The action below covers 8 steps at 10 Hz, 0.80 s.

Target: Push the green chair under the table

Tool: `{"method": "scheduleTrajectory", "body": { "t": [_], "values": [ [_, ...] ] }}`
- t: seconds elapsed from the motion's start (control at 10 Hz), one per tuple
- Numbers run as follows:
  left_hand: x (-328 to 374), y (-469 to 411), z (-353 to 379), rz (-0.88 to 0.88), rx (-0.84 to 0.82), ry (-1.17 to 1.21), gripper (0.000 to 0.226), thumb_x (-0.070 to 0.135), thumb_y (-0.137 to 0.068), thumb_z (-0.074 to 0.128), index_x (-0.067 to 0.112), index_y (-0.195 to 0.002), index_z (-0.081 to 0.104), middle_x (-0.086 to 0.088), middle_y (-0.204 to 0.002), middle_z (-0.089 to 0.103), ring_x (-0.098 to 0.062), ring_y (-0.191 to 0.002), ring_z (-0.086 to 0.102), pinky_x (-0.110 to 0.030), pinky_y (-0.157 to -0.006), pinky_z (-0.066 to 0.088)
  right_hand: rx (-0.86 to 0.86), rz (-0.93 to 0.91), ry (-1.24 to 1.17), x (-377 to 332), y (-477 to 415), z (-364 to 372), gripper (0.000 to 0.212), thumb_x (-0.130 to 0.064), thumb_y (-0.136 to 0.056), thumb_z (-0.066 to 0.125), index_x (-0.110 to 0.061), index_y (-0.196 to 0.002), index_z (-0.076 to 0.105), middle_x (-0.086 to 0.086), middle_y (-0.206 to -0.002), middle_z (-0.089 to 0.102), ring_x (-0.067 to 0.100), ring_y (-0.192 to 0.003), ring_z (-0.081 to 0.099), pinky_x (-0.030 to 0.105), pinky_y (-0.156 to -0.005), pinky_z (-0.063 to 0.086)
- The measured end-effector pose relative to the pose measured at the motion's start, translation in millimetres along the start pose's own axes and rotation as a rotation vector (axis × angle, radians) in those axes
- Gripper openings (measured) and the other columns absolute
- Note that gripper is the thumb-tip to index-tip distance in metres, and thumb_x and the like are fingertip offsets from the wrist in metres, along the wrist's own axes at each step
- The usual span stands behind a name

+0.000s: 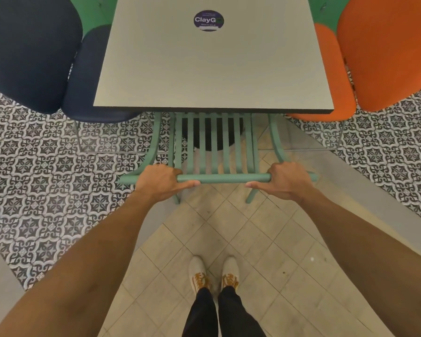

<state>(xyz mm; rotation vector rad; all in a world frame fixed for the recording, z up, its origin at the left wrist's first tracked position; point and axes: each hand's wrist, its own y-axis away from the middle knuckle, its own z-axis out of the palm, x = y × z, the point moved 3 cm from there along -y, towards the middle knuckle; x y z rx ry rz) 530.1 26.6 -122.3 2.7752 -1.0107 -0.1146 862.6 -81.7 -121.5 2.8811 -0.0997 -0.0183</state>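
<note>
Head view, left hand (161,182) and right hand (286,182) grasping green chair (223,178) top rail, seat under table (212,69)

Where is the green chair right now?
In the head view the green chair stands at the table's near edge, seat partly beneath it, between a navy chair and an orange chair. The left hand and right hand grip its top rail.

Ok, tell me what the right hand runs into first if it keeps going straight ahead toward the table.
Probably the near edge of the table. The right hand grips the green chair by its top rail, which seems about level with that edge, though depth is hard to judge.
</note>
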Motion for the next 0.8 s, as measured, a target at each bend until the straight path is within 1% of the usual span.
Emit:
{"method": "scheduleTrajectory", "body": {
  "t": [0.1, 0.2, 0.3, 0.4, 0.5, 0.6, 0.7, 0.8],
  "values": [
    [1.5, 0.6, -0.1, -0.004, -0.01, 0.028, 0.098, 0.102, -0.066, -0.009, 0.03, -0.076, 0.058, 0.007, -0.05, 0.047, -0.006, -0.043, 0.043, -0.025, -0.044, 0.036, 0.012, -0.005, 0.002, 0.2, 1.4, -1.8, 0.098, -0.11, -0.062, 0.015, -0.022, -0.055, 0.058, -0.004, -0.049, 0.054, 0.012, -0.044, 0.051, 0.025, -0.045, 0.03],
    [1.4, 0.1, -1.4, 0.003, -0.01, 0.023, 0.105, 0.102, -0.064, -0.011, 0.029, -0.081, 0.063, 0.007, -0.052, 0.049, -0.006, -0.045, 0.046, -0.026, -0.044, 0.041, 0.014, -0.012, -0.002, 0.3, 1.4, -1.6, 0.097, -0.11, -0.062, 0.015, -0.022, -0.055, 0.057, -0.004, -0.05, 0.053, 0.012, -0.044, 0.051, 0.025, -0.045, 0.029],
    [1.0, 0.1, -1.0, 0.007, -0.013, 0.01, 0.102, 0.101, -0.065, -0.011, 0.031, -0.082, 0.061, 0.007, -0.052, 0.049, -0.007, -0.045, 0.047, -0.026, -0.044, 0.041, 0.008, -0.006, 0.01, 0.4, 1.9, -0.8, 0.098, -0.11, -0.062, 0.014, -0.022, -0.055, 0.057, -0.004, -0.051, 0.054, 0.013, -0.045, 0.052, 0.027, -0.047, 0.033],
    [0.9, 0.9, -0.4, 0.003, -0.023, 0.03, 0.092, 0.102, -0.066, -0.009, 0.033, -0.078, 0.051, 0.006, -0.051, 0.048, -0.007, -0.045, 0.045, -0.027, -0.045, 0.037, 0.009, 0.003, -0.005, -1.3, 2.6, -1.3, 0.098, -0.11, -0.061, 0.013, -0.022, -0.057, 0.057, -0.004, -0.052, 0.054, 0.013, -0.046, 0.052, 0.027, -0.047, 0.034],
    [0.3, 2.2, -0.5, -0.028, -0.035, 0.033, 0.087, 0.102, -0.069, -0.002, 0.034, -0.078, 0.052, 0.008, -0.051, 0.049, -0.005, -0.045, 0.045, -0.025, -0.044, 0.034, 0.005, 0.039, -0.051, -2.6, 4.9, -4.3, 0.097, -0.111, -0.059, 0.015, -0.024, -0.057, 0.055, -0.005, -0.053, 0.055, 0.012, -0.047, 0.051, 0.026, -0.047, 0.03],
    [1.5, 4.8, -1.1, -0.045, -0.017, 0.04, 0.093, 0.1, -0.075, 0.005, 0.031, -0.086, 0.067, 0.01, -0.05, 0.048, -0.006, -0.046, 0.046, -0.026, -0.048, 0.032, -0.003, 0.094, -0.102, -6.0, 10.0, -7.3, 0.093, -0.112, -0.058, 0.016, -0.027, -0.062, 0.052, -0.007, -0.059, 0.055, 0.011, -0.052, 0.051, 0.029, -0.052, 0.036],
    [-2.3, 9.7, -8.3, -0.06, 0.028, 0.108, 0.093, 0.095, -0.082, 0.014, 0.027, -0.098, 0.076, 0.008, -0.066, 0.062, -0.012, -0.061, 0.054, -0.031, -0.062, 0.045, -0.011, 0.118, -0.147, -9.4, 14.8, -17.3, 0.084, -0.108, -0.064, 0.023, -0.028, -0.068, 0.047, -0.009, -0.063, 0.054, 0.008, -0.055, 0.049, 0.032, -0.061, 0.039],
    [-5.2, 16.3, -26.9, -0.087, 0.135, 0.236, 0.089, 0.086, -0.091, 0.017, 0.021, -0.109, 0.075, 0.001, -0.092, 0.066, -0.016, -0.083, 0.057, -0.039, -0.075, 0.052, 0.178, 0.168, -0.333, -16.8, 21.6, -41.2, 0.07, -0.09, -0.081, 0.04, -0.022, -0.077, 0.055, -0.007, -0.07, 0.06, 0.013, -0.06, 0.053, 0.03, -0.057, 0.035]
  ]
}}
